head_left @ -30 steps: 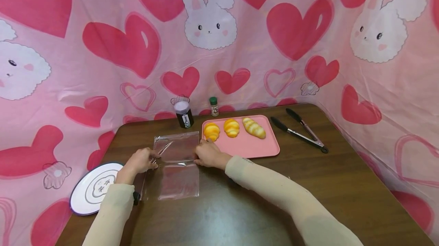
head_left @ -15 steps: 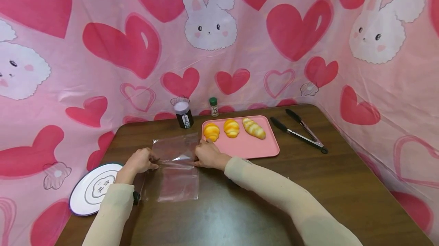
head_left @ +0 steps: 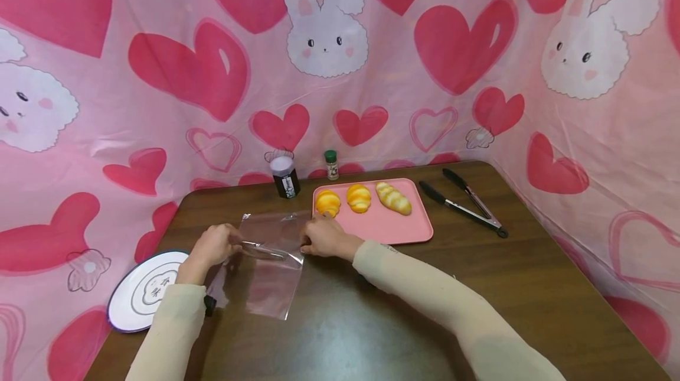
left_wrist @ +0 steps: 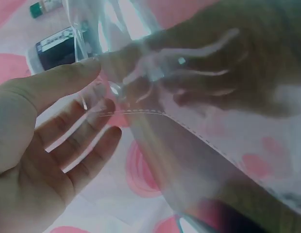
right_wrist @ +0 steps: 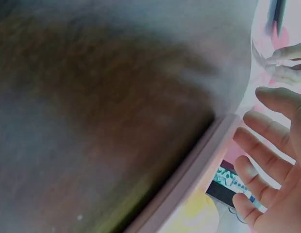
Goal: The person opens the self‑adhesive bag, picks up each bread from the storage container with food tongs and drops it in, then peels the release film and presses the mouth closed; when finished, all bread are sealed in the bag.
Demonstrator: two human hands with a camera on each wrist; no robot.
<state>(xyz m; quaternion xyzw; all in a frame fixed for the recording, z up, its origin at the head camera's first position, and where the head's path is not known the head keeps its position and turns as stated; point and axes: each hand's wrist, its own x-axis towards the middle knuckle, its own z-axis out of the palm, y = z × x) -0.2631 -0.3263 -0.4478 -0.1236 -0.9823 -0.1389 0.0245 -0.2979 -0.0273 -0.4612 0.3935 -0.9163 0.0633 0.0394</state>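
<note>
A clear plastic bag (head_left: 271, 289), creased across its middle, extends between the two hands left of the tray. My left hand (head_left: 215, 245) pinches its left side; in the left wrist view the left thumb and index fingertip (left_wrist: 94, 65) take up the film, with the other fingers loose. At the bag's right edge is my right hand (head_left: 325, 237), touching the film beside the tray corner. The right wrist view shows the right fingers (right_wrist: 267, 150) spread and relaxed, the thumb apart from the index finger. Much of the right hand is blurred through the film in the left wrist view.
A pink tray (head_left: 372, 230) carries two croissants (head_left: 359, 198) and a longer bread (head_left: 394, 198). Tongs (head_left: 473, 207) lie at right. A dark jar (head_left: 285, 179) and a green-capped shaker (head_left: 332, 165) stand behind. A white plate (head_left: 135, 298) lies at left.
The bag has shifted and creased: its middle fold lifts and slants, and its near flap swings left and toward me. Both hands stay nearly in place.
</note>
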